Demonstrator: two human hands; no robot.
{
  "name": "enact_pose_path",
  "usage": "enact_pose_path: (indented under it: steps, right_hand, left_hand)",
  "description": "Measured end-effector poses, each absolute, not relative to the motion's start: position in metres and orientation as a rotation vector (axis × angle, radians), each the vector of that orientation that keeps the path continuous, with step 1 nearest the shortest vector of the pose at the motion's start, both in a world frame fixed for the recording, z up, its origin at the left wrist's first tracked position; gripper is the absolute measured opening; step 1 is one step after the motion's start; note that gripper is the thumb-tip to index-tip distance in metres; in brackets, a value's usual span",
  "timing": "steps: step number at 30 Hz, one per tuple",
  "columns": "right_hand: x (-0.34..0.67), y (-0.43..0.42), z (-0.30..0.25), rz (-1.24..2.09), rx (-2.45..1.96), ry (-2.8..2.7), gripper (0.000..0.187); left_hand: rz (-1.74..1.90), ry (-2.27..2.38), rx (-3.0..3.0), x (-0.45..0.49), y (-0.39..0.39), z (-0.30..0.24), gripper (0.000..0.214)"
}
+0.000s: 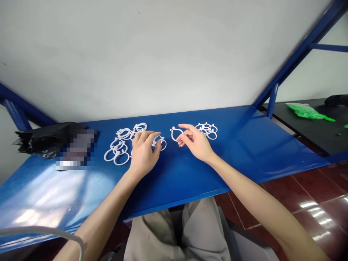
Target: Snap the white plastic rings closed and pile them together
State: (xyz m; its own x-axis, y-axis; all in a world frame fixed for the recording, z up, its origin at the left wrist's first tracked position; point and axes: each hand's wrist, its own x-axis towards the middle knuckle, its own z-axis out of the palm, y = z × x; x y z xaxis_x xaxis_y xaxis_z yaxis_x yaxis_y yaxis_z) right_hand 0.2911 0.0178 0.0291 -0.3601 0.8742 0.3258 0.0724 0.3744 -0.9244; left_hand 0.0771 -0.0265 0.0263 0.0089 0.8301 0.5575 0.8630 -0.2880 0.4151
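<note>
My right hand pinches a thin white plastic ring between thumb and fingers, just above the blue table. The ring has small knobs where its ends meet. My left hand is held palm down with thumb and fingers apart. Beside its thumb are white rings, partly covered by the hand; whether it touches them I cannot tell. A loose group of similar rings lies to the left of that hand, with more rings behind it. Past my right hand lies another cluster of rings.
The blue table meets a pale wall. At its left end lie a black plastic bag and a pixelated dark item. Blue frame bars rise on the right. A green bag rests on a dark table beyond.
</note>
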Motion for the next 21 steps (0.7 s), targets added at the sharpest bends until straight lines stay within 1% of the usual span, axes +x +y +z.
enact_pose_path:
  steps: [5, 10, 18, 21]
  right_hand:
    - [0.284, 0.008, 0.028, 1.265, -0.696, -1.696, 0.030]
    - [0.279, 0.005, 0.018, 1.264, -0.696, -1.690, 0.028]
    - [0.270, -0.009, 0.013, 1.017, -0.774, -1.733, 0.019]
    - [0.269, -0.014, 0.013, 0.961, -0.781, -1.770, 0.019]
  left_hand:
    - [-1.506, -2.118, -2.391, 0.081, -0.029, 0.037, 0.035]
    - [-1.793, -2.243, -2.405, 0.083, -0.030, 0.037, 0.036]
    - [-1.865, -2.131, -2.241, 0.093, -0.039, 0.032, 0.031]
    - [-1.837, -2.056, -2.238, 0.093, -0.040, 0.027, 0.029]
